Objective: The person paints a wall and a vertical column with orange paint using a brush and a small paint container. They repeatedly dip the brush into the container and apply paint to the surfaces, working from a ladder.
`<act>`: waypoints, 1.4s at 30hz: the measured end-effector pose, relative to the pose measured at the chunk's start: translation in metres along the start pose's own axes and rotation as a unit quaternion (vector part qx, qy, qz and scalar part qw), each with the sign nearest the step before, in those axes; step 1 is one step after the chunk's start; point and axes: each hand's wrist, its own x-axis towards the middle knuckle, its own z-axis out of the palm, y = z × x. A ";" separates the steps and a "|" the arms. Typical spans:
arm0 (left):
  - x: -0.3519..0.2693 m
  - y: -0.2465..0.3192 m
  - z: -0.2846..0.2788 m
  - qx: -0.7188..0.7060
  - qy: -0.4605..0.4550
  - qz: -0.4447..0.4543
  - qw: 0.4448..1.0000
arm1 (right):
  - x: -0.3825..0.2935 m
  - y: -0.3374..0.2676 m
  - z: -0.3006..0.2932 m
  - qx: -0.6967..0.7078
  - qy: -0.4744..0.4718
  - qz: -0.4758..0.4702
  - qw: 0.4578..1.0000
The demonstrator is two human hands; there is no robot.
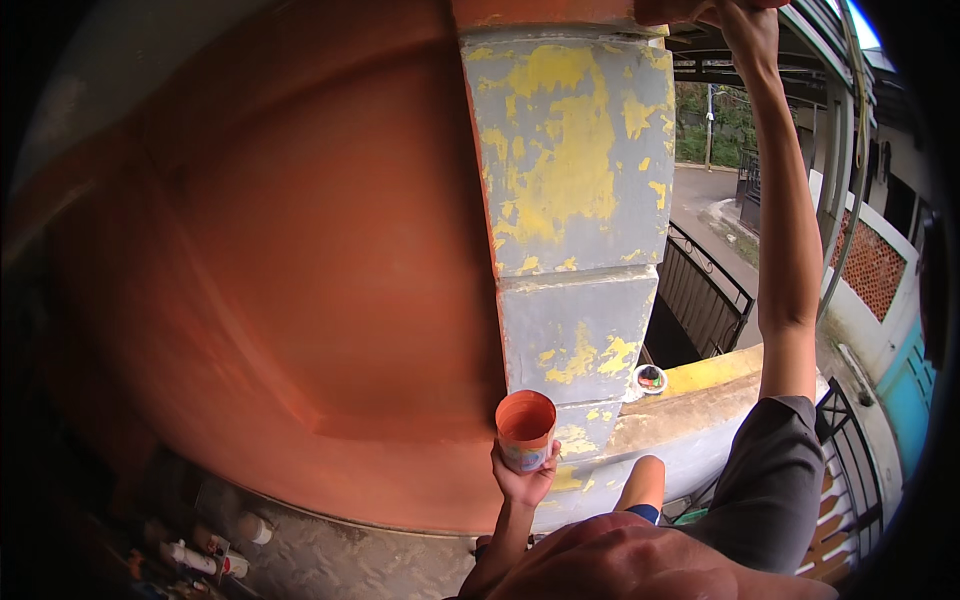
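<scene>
My left hand (526, 480) grips a small round tub (526, 454) from below and around its side. Its inner wall is coated in orange paint and its outside bears a printed label. Beside it rises a grey pillar (577, 330) with flaking yellow patches, meeting an orange painted wall (360, 285). Stretched high, my right hand (742, 26) reaches the top rim of the view, by an orange edge (656, 11). Its fingers are partly cut off, so I cannot tell whether it holds something.
A white lid or dish (650, 379) with dark, red and green contents sits on the low wall (690, 405) right of the pillar. Beyond stands a dark metal gate (701, 289). Several bottles and containers (195, 559) are on the floor (360, 566) at lower left.
</scene>
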 end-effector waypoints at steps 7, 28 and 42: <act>0.012 -0.001 0.007 0.003 0.024 -0.018 1.000 | -0.062 -0.059 0.045 -0.133 -0.086 -0.276 0.948; 0.005 -0.015 -0.006 -0.018 0.055 -0.035 0.998 | -0.067 -0.034 0.020 -0.127 -0.086 -0.262 0.953; 0.000 -0.024 0.000 -0.011 0.035 -0.026 0.999 | -0.007 0.000 -0.017 -0.079 0.026 -0.134 0.988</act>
